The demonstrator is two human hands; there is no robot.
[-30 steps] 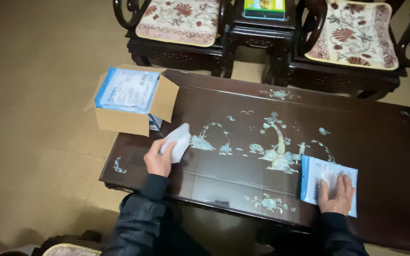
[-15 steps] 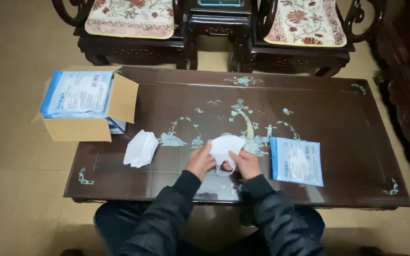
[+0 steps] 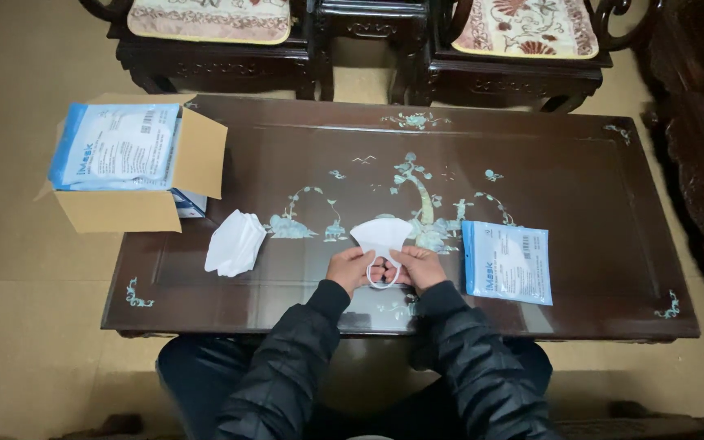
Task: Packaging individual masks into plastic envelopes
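Head view: both hands, left hand and right hand, apparently pinch a white mask; blue-white pouch lies just right.

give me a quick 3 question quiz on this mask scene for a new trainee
1. True or false: both hands hold the white mask by its ear loops.
2. Which lies to the right of the hands? A) the stack of masks B) the blue and white packet C) the cardboard box
3. What lies on top of the cardboard box?

Key
1. True: the left hand and right hand grip the loops together over the dark inlaid table.
2. B
3. A blue and white packet, much like the one on the table.
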